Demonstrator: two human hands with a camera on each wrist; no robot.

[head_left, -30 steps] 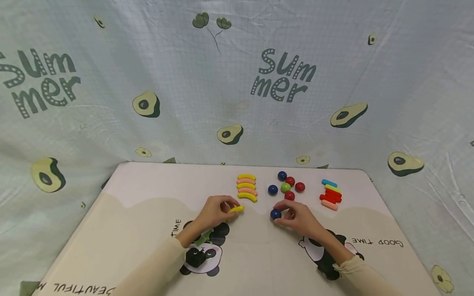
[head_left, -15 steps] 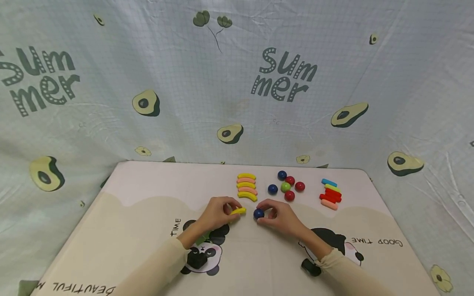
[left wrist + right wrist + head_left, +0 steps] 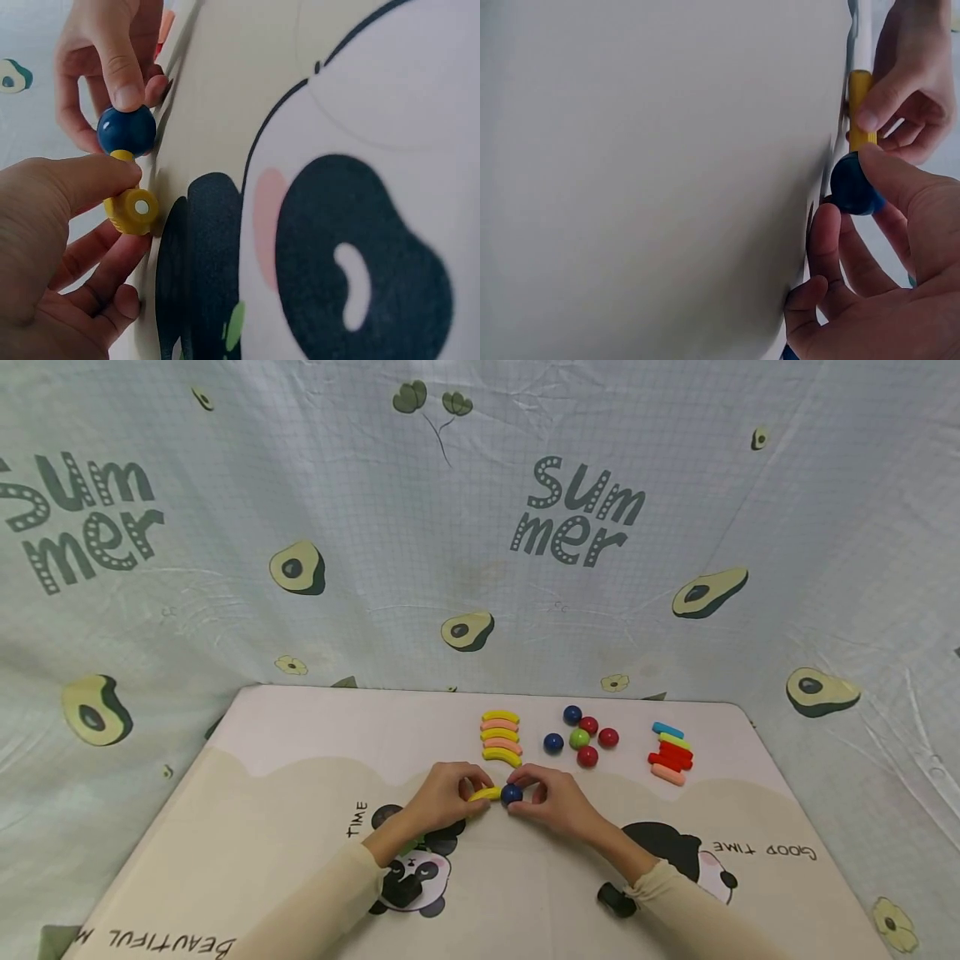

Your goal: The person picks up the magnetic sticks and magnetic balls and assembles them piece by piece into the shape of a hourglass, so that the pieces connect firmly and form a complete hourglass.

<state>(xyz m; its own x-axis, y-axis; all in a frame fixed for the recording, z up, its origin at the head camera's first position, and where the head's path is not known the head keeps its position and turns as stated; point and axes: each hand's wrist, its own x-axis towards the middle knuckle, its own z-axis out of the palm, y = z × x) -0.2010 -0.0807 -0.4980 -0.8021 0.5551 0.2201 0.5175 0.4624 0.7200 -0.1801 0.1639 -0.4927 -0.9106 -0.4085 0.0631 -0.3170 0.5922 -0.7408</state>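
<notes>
Thumb and fingers of my left hand point(image 3: 444, 795) pinch a yellow curved building rod point(image 3: 486, 794) over the middle of the table. Its near end shows a pale round spot in the left wrist view. My right hand point(image 3: 551, 799) holds a dark blue ball point(image 3: 512, 793) between thumb and fingers. Rod tip and ball meet end to end, as the right wrist view also shows with the yellow rod point(image 3: 862, 105) right at the blue ball point(image 3: 853, 185). Both hands are close together, low over the tabletop.
Behind the hands lies a column of yellow and pink curved rods point(image 3: 500, 736). To its right sit loose balls, among them a green ball point(image 3: 579, 739) and a red ball point(image 3: 608, 737). Straight coloured rods point(image 3: 671, 756) lie farther right. A printed cloth point(image 3: 480, 543) hangs behind the table.
My right hand has moved left with the blue ball until it meets the yellow rod's tip. My left hand has shifted slightly right with the rod.
</notes>
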